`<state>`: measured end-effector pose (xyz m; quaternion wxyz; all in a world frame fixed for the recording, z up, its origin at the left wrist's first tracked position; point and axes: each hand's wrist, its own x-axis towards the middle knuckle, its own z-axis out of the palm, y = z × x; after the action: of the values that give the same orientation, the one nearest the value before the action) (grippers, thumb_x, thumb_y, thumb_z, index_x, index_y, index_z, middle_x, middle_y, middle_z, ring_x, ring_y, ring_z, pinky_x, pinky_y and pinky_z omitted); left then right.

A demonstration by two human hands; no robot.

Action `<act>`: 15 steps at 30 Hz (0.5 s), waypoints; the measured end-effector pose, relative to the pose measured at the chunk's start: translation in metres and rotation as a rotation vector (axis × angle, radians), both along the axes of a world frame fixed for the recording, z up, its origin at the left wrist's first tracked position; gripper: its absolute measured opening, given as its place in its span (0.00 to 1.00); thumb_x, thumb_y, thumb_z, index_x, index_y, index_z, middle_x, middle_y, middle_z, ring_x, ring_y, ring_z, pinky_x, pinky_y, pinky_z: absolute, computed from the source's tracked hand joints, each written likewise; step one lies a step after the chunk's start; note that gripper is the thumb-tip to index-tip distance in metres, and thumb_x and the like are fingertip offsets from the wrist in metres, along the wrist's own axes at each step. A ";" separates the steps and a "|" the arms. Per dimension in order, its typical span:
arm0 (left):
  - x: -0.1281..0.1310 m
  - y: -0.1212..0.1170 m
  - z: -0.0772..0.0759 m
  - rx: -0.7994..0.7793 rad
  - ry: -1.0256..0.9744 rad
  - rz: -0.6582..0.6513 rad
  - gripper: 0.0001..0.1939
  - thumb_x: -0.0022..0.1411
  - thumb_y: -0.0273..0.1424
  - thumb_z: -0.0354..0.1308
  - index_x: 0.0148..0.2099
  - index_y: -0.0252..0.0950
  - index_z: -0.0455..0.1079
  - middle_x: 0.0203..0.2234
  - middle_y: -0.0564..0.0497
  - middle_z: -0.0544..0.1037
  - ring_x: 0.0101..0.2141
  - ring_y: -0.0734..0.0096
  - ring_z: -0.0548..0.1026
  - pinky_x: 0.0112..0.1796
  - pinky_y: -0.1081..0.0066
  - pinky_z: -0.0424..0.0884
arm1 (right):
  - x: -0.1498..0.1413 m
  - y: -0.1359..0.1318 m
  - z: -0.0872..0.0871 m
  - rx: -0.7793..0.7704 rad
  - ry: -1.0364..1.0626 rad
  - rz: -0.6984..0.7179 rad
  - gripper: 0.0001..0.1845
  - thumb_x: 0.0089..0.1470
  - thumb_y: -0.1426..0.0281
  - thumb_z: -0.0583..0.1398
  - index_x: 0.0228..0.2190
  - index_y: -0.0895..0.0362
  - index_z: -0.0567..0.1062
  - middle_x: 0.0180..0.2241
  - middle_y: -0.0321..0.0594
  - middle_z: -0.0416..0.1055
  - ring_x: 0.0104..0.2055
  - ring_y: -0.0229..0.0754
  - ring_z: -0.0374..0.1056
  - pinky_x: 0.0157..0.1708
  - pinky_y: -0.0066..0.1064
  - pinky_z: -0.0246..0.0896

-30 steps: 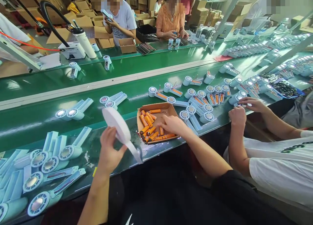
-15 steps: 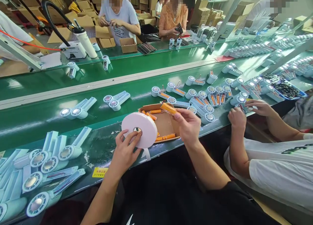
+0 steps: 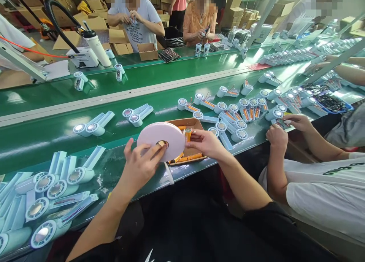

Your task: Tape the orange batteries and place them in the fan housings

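My left hand [image 3: 139, 166] grips a large pale pink-white roll of tape [image 3: 155, 132], fingers at its centre hole. A loose white end hangs below the roll over the bench edge. Between the thumb and fingers of my right hand [image 3: 207, 144] is an orange cylindrical battery [image 3: 188, 135], held upright against or close beside the roll's right edge. Behind and below both hands stands a cardboard box [image 3: 196, 122], partly hidden by the roll, with more orange batteries [image 3: 191, 157] in it.
Light-blue fan housings [image 3: 57, 189] lie piled at left. More housings [image 3: 238, 134], several with orange batteries, lie on the green conveyor [image 3: 108, 96]. At right a co-worker's hands [image 3: 278, 136] handle a housing near a blue tray [image 3: 335, 104]. Co-workers stand across the line.
My right hand has moved down and left, bringing the battery from above the box to the roll's edge. The roll has tilted flatter in my left hand.
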<state>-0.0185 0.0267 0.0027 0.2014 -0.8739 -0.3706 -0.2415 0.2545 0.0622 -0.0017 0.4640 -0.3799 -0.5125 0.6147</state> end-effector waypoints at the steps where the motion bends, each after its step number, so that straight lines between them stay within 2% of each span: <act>1: 0.008 -0.002 -0.003 0.024 -0.055 0.025 0.24 0.69 0.33 0.65 0.66 0.46 0.74 0.45 0.48 0.84 0.49 0.52 0.69 0.67 0.42 0.51 | -0.009 -0.003 -0.002 0.027 0.089 -0.142 0.21 0.44 0.62 0.78 0.40 0.55 0.85 0.40 0.39 0.86 0.46 0.49 0.82 0.52 0.42 0.79; 3: 0.028 -0.012 -0.016 0.046 -0.187 0.071 0.27 0.67 0.44 0.67 0.65 0.40 0.76 0.40 0.43 0.83 0.47 0.51 0.69 0.61 0.45 0.58 | -0.026 -0.012 -0.012 0.050 0.282 -0.409 0.21 0.47 0.61 0.78 0.43 0.53 0.83 0.45 0.40 0.86 0.48 0.47 0.82 0.54 0.41 0.79; 5: 0.046 -0.026 -0.031 0.003 -0.299 0.097 0.30 0.65 0.49 0.68 0.61 0.36 0.78 0.37 0.42 0.81 0.44 0.52 0.69 0.52 0.51 0.63 | -0.031 -0.016 -0.019 0.027 0.391 -0.522 0.22 0.47 0.61 0.78 0.43 0.52 0.82 0.45 0.41 0.85 0.48 0.47 0.82 0.53 0.41 0.80; 7: 0.058 -0.039 -0.044 -0.079 -0.348 0.108 0.27 0.65 0.47 0.69 0.59 0.36 0.79 0.37 0.42 0.80 0.44 0.54 0.69 0.48 0.54 0.63 | -0.017 -0.009 -0.018 0.034 0.417 -0.561 0.24 0.44 0.63 0.80 0.41 0.53 0.81 0.44 0.41 0.85 0.48 0.47 0.82 0.51 0.40 0.81; 9: 0.062 -0.040 -0.049 -0.148 -0.330 0.111 0.25 0.65 0.44 0.70 0.60 0.39 0.79 0.39 0.42 0.81 0.45 0.54 0.69 0.49 0.54 0.63 | 0.010 0.007 -0.007 0.135 0.440 -0.672 0.24 0.44 0.63 0.80 0.42 0.52 0.80 0.46 0.39 0.84 0.52 0.45 0.81 0.53 0.36 0.80; 11: 0.060 -0.024 -0.048 -0.244 -0.265 0.087 0.30 0.63 0.45 0.71 0.63 0.41 0.77 0.45 0.41 0.82 0.49 0.51 0.70 0.52 0.51 0.63 | 0.035 0.022 0.007 0.275 0.475 -0.822 0.24 0.48 0.61 0.78 0.45 0.50 0.79 0.50 0.37 0.82 0.55 0.41 0.79 0.55 0.32 0.78; 12: 0.057 -0.008 -0.045 -0.320 -0.223 0.051 0.33 0.61 0.48 0.72 0.65 0.42 0.76 0.49 0.41 0.82 0.51 0.49 0.70 0.55 0.50 0.63 | 0.043 0.027 0.012 0.312 0.479 -0.849 0.25 0.49 0.61 0.77 0.47 0.50 0.78 0.51 0.37 0.82 0.56 0.40 0.79 0.55 0.30 0.78; 14: 0.049 0.038 -0.039 -0.510 -0.150 -0.021 0.36 0.59 0.53 0.71 0.64 0.44 0.76 0.54 0.43 0.81 0.55 0.48 0.71 0.59 0.50 0.64 | 0.046 0.029 0.016 0.304 0.458 -0.797 0.29 0.48 0.62 0.78 0.49 0.48 0.77 0.49 0.36 0.82 0.52 0.40 0.80 0.51 0.29 0.79; 15: 0.044 0.065 -0.037 -0.591 -0.135 -0.025 0.32 0.61 0.54 0.69 0.62 0.46 0.78 0.55 0.46 0.82 0.55 0.50 0.72 0.60 0.52 0.66 | 0.044 0.025 0.014 0.276 0.440 -0.748 0.31 0.47 0.63 0.78 0.51 0.47 0.76 0.48 0.36 0.83 0.50 0.40 0.81 0.48 0.28 0.80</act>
<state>0.0251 0.0913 -0.0339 -0.0896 -0.8811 -0.4266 -0.1831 0.2985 0.0876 0.0125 0.7983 -0.3339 -0.3060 0.3970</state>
